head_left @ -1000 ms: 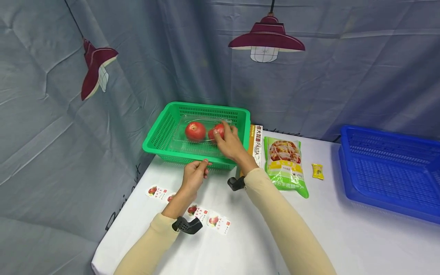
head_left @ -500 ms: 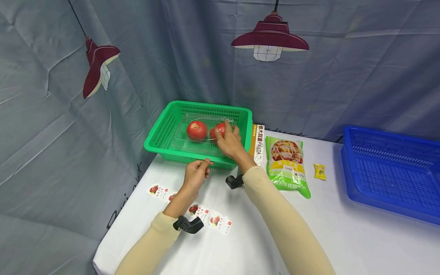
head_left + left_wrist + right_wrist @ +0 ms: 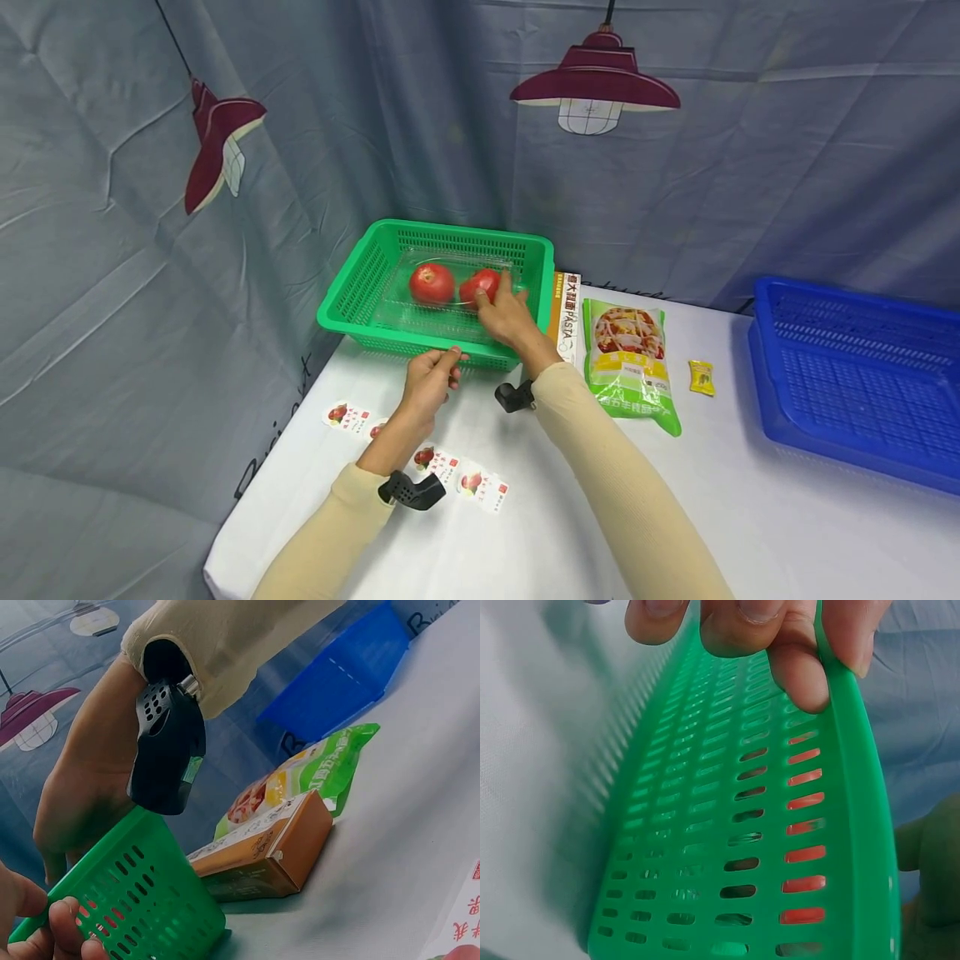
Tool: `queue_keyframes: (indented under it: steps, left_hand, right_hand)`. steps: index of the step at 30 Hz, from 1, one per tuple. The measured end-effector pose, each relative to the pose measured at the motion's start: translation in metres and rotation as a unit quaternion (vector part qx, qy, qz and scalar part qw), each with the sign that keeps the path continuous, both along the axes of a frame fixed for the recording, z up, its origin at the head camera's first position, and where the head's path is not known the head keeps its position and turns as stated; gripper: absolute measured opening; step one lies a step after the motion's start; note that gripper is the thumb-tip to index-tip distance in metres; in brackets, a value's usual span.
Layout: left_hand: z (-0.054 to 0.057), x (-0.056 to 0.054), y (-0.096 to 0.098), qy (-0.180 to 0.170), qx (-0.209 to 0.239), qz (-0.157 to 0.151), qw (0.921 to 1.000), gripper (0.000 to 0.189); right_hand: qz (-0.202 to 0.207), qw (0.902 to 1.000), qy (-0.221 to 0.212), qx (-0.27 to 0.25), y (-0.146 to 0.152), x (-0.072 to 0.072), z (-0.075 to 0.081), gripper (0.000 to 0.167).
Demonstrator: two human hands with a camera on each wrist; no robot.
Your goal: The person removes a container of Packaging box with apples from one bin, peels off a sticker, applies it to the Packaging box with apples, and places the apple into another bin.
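Note:
Two red tomatoes lie side by side in a clear plastic box inside a green basket: a left tomato and a right tomato. My right hand reaches over the basket's front right, its fingers spread at the right tomato's near right side. Whether the thumb touches that tomato, I cannot tell. With thumb and fingers, my left hand pinches the front rim of the basket; the right wrist view shows these fingertips on the rim. Parts of the right hand are hidden in both wrist views.
Against the basket's right side lies a pasta box, then a green food bag and a small yellow packet. A blue basket stands far right. Several printed cards lie in front. Grey curtains rise behind.
My right hand's fingers have spread and drawn off the right tomato, which shows more now. The left hand keeps its hold on the rim. The head view has shifted slightly.

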State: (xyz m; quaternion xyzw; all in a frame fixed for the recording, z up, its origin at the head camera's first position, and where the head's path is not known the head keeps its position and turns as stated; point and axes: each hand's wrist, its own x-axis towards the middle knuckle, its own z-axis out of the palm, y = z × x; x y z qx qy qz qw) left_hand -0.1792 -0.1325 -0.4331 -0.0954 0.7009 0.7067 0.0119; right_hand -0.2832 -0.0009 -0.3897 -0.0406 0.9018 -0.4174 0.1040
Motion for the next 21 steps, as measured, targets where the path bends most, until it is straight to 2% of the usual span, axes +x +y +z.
queue_keyframes:
  steps: [13,21]
  left_hand:
    - [-0.0005,0.0015,0.0006,0.006,0.000,-0.001,1.0000,0.040]
    - [-0.0019,0.0014,0.0020,0.017,0.000,0.001,0.9999,0.039]
  right_hand:
    - [0.006,0.9996,0.018,0.021,-0.0004,-0.0004,-0.0018,0.065]
    - [-0.033,0.9987,0.024,-0.031,-0.0006,0.0009,-0.0016,0.062]
